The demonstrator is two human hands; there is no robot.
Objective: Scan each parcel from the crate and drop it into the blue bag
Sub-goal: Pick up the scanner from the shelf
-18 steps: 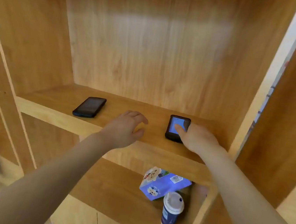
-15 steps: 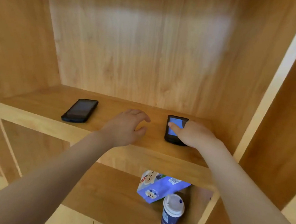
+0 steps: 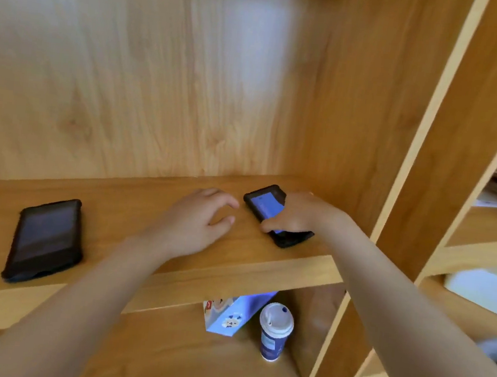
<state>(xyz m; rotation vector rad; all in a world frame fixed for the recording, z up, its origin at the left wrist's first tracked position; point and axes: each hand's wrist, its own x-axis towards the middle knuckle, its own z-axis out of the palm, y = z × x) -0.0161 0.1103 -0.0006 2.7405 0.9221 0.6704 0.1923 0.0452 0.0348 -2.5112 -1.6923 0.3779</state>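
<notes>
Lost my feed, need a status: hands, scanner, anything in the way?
Right hand grips lit scanner on shelf. Left hand open, resting beside it. No parcel in view.

Two handhelds sit on the upper shelf (image 3: 148, 196): the left scanner (image 3: 45, 239) way over at the left near the front edge, the right scanner (image 3: 272, 212) over by the upright (image 3: 426, 176). Right hand (image 3: 299, 215) is on top of the right scanner, thumb at its front side. Left hand (image 3: 194, 222) is between the two devices, just beside the right one. Shelf below has a carton (image 3: 227, 315) with a cup (image 3: 274, 329) in front of it. Past the upright, right side, there's a box (image 3: 488, 287) on a lower shelf.
</notes>
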